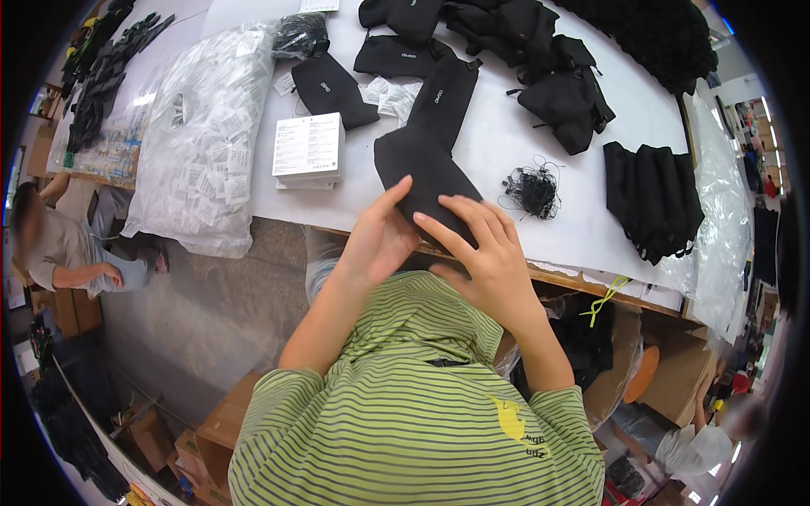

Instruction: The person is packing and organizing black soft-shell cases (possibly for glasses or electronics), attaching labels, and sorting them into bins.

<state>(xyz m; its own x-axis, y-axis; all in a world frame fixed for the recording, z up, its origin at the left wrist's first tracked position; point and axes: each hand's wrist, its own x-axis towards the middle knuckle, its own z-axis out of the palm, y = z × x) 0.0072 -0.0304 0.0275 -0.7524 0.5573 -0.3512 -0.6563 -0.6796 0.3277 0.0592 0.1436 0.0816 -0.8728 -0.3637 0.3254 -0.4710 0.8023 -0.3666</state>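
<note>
A black fabric pouch (426,173) lies at the front edge of the table, its near end between my hands. My left hand (381,234) grips its left near edge, thumb on top. My right hand (483,251) holds the right near side, fingers bent over the upper face. Just beyond, another black pouch (445,97) with a small pale mark touches the first one. To the left of it lies a further black pouch (327,88), beside small white labels (392,97).
Left of my hands stand a stack of white printed cards (308,148) and a big clear bag of labels (207,143). On the right are a tangle of black cords (533,190) and a row of black pouches (651,198). More black pouches (561,93) lie farther back. People sit at both sides.
</note>
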